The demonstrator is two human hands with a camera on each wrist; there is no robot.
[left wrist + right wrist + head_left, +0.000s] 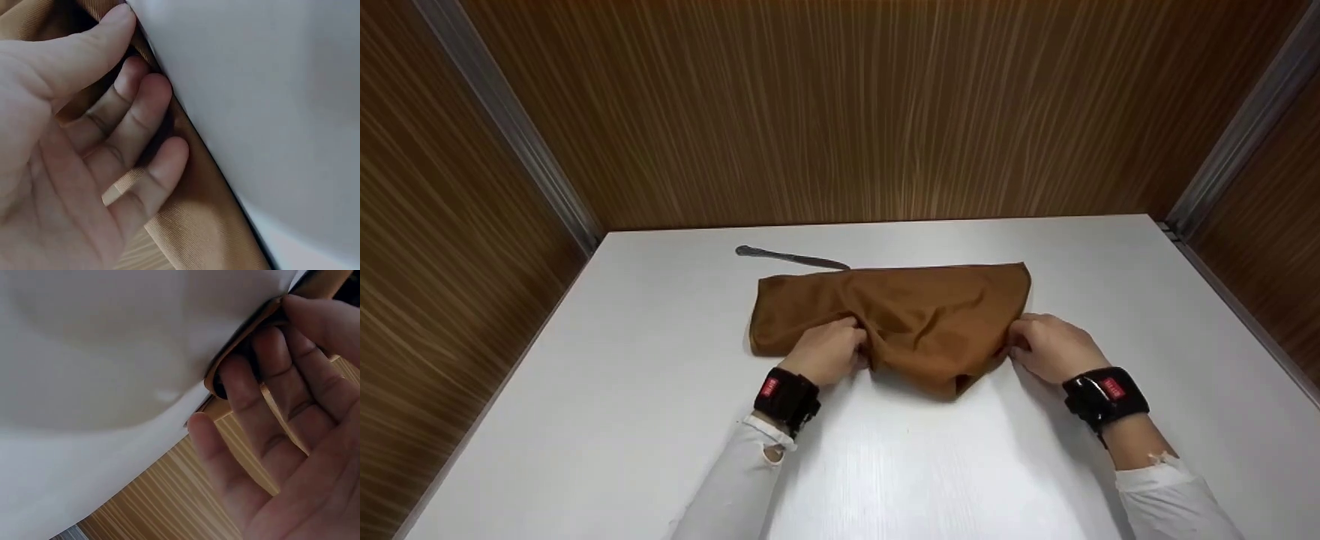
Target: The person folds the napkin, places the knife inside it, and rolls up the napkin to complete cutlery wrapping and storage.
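A crumpled brown woven cloth, lying lengthwise left to right, is pinched by the left hand and right hand at its near edge.

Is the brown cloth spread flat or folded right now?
Folded. The brown cloth lies doubled and creased, its near edge bunched between the left hand and right hand.

Head view looks down over the table; both wrist views sit close, sharing the brown cloth.
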